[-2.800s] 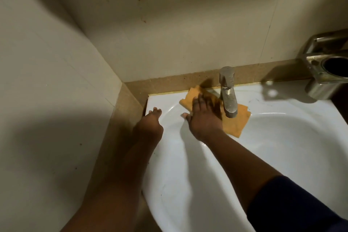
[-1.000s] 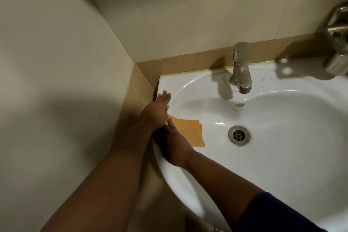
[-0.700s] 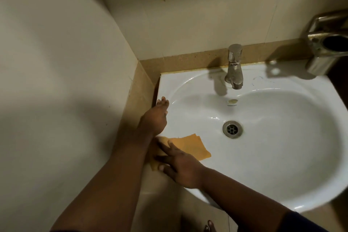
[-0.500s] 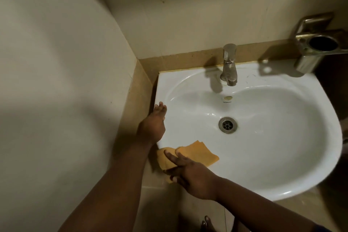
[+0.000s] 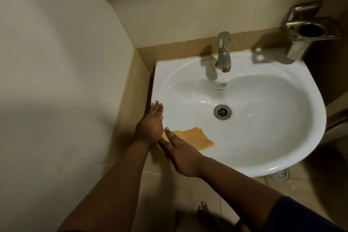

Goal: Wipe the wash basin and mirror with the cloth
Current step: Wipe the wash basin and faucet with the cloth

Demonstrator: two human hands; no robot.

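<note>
The white wash basin (image 5: 273, 156) fills the right half of the head view, fixed in a wall corner. An orange cloth (image 5: 195, 137) lies flat on the basin's front-left rim and inner slope. My right hand (image 5: 180, 154) presses flat on the cloth's left part, fingers stretched out towards the left rim. My left hand (image 5: 151, 124) rests flat on the basin's left rim, fingers together and pointing away from me, just left of the cloth. No mirror is in view.
A steel tap (image 5: 223, 52) stands at the back of the basin, above the drain (image 5: 222, 111). A steel tumbler holder (image 5: 305, 34) is fixed to the wall at the right. A floor drain (image 5: 279, 174) and a bare foot (image 5: 204, 211) show below.
My right hand has dragged the cloth from behind the tap down the left side of the bowl to the front-left rim. My left hand has stayed on the left rim. The view has pulled back.
</note>
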